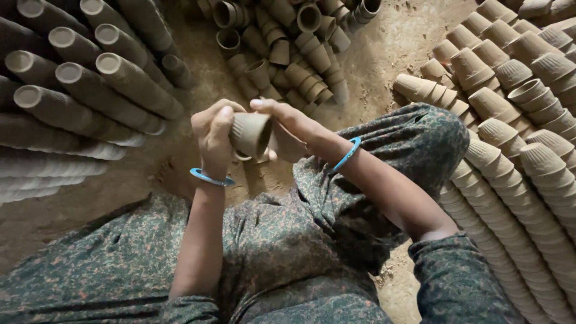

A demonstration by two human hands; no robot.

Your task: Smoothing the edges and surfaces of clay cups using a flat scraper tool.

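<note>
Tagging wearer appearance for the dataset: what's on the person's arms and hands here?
Both hands are bare, no gloves. The left hand has a thin light-blue bangle at the wrist; the right hand has a matching bangle. Forearms are uncovered. Dark green sleeves with a small orange-speckled print end near the elbows.

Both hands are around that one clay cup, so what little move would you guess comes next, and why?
Probably a small turn of the clay cup between the fingers. The left hand grips its side and the right hand reaches over its top, so it is held up off the ground, apart from the stacked cups on either side.
</note>
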